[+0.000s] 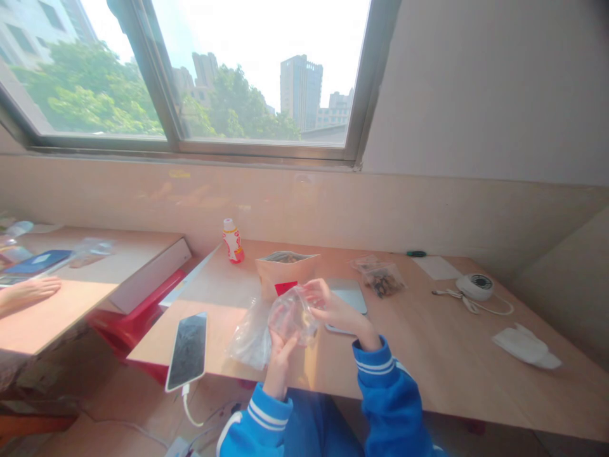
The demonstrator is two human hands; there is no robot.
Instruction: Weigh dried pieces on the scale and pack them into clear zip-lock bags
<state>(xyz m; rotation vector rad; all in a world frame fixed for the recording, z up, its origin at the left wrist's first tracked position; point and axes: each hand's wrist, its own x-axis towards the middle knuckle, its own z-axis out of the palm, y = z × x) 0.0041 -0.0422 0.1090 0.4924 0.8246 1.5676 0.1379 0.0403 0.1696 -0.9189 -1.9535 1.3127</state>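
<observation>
Above the table's front edge, a clear plastic bag (286, 315) is held between my two hands. My left hand (280, 355) grips its lower left side, thumb in front. My right hand (328, 303) has its fingers closed on the bag's upper right edge. Something small and yellowish shows inside the bag, too blurred to name. Right behind it stands an open brown paper pouch (271, 271) with a red label (285, 287). More clear plastic bags (250, 336) lie on the table to the left of my left hand.
A phone (188, 352) with a cable sits at the left edge, a bottle (233, 241) behind. Rightward are a silver flat device (349, 295), filled bags (383, 280), a white fan-like device (476, 287) and a tissue (526, 346). Another person's hand (33, 292) rests on the left table.
</observation>
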